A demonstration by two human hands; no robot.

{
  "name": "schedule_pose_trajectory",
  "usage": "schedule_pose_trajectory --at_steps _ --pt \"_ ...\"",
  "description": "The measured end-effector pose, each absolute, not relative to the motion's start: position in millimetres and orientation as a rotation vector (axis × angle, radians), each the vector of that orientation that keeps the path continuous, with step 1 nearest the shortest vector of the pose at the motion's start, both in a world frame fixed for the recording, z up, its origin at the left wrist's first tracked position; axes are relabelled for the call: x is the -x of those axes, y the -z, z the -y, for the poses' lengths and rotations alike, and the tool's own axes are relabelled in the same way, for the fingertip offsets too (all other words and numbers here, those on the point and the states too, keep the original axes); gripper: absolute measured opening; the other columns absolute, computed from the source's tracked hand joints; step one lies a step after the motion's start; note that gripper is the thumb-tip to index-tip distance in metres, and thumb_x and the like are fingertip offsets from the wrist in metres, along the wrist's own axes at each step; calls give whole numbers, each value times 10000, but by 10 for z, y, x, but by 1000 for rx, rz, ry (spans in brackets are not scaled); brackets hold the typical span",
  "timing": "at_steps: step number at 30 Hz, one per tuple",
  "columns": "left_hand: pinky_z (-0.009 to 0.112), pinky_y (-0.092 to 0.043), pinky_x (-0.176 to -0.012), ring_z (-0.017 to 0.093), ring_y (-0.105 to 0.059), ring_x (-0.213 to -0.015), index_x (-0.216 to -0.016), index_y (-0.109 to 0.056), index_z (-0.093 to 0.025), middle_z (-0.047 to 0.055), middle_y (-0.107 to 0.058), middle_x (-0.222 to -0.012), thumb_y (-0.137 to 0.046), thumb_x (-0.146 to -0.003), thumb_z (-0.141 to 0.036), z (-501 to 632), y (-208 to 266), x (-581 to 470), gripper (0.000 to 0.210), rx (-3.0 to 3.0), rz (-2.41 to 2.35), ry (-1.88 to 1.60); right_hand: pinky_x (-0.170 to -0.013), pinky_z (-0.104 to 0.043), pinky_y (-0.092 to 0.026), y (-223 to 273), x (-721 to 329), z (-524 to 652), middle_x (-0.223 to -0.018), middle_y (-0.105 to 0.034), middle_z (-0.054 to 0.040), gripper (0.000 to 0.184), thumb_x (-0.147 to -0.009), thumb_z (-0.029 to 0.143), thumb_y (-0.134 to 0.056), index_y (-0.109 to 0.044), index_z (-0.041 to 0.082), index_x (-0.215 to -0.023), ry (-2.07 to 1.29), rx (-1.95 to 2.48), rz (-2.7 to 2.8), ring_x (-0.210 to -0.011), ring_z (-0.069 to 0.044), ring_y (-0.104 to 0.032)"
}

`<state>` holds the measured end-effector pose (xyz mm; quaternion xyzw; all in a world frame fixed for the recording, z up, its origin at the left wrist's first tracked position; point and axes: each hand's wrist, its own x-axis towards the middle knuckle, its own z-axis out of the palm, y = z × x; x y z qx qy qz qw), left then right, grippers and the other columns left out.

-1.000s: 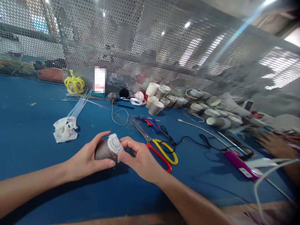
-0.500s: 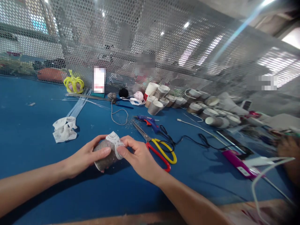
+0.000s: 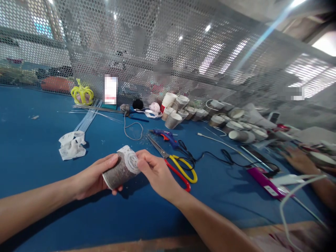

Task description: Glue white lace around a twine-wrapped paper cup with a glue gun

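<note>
My left hand (image 3: 98, 175) is wrapped round a grey cord-covered cup (image 3: 119, 172), which lies tilted on its side above the blue table. A strip of white lace (image 3: 130, 158) lies against the cup's right end. My right hand (image 3: 154, 171) pinches the edge of this lace between thumb and fingers. Just right of that hand lie large scissors (image 3: 172, 161) with one red and one yellow handle loop. A blue glue gun (image 3: 166, 136) rests behind them. More white lace (image 3: 72, 145) sits in a loose pile to the left.
Several wrapped cups (image 3: 173, 120) stand along the mesh screen (image 3: 136, 45). A purple power strip (image 3: 265, 183) with black cable is at right, near another person's hand (image 3: 300, 159). Balls of yarn (image 3: 154, 107), clear sticks (image 3: 89, 117) and a yellow crown-shaped piece (image 3: 82, 95) lie at the back.
The cup has turned in my left hand, so more of its cord side shows. The lace now lies flatter against it. At right, the other person's hand has reached farther in.
</note>
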<state>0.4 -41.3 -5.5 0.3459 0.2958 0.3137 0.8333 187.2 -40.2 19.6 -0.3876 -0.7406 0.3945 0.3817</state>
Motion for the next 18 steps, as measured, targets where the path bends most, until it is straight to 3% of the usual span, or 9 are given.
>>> schedule_pose_trajectory --at_steps 2,5,9,15,18 --pt "202 -464 -459 143 -606 -563 -926 -603 -127 75 -641 -777 -561 -745 -537 411 48 1 450 -704 -619 -655 -772 -302 -413 -205 -1880 398 -841 -560 -62 445 -858 550 -343 -528 169 -720 -1023 978 1896 -828 -165 -531" --pt "191 -468 -465 131 -600 -558 -875 -627 -103 84 -642 -748 -513 -756 -577 402 43 11 502 -657 -629 -619 -786 -302 -415 -210 -1880 398 -862 -567 -57 365 -836 515 -438 -536 177 -739 -1012 999 1906 -849 -167 -538" --pt "215 -483 -478 140 -606 -548 -918 -620 -117 84 -649 -741 -504 -749 -598 396 53 17 523 -673 -633 -570 -761 -279 -421 -196 -1871 400 -848 -558 -36 324 -829 465 -490 -505 186 -665 -1015 1003 1916 -816 -148 -535" --pt "215 -493 -502 135 -612 -551 -957 -622 -81 116 -668 -779 -431 -784 -611 383 63 32 589 -645 -560 -540 -793 -305 -416 -213 -1898 391 -871 -555 -65 388 -883 484 -347 -529 173 -739 -1056 926 1914 -857 -168 -529" --pt "212 -492 -483 138 -618 -536 -956 -615 -81 123 -672 -766 -373 -798 -626 368 56 36 617 -596 -543 -514 -798 -302 -413 -219 -1893 396 -881 -551 -64 301 -864 422 -441 -530 171 -725 -1037 944 1926 -863 -167 -529"
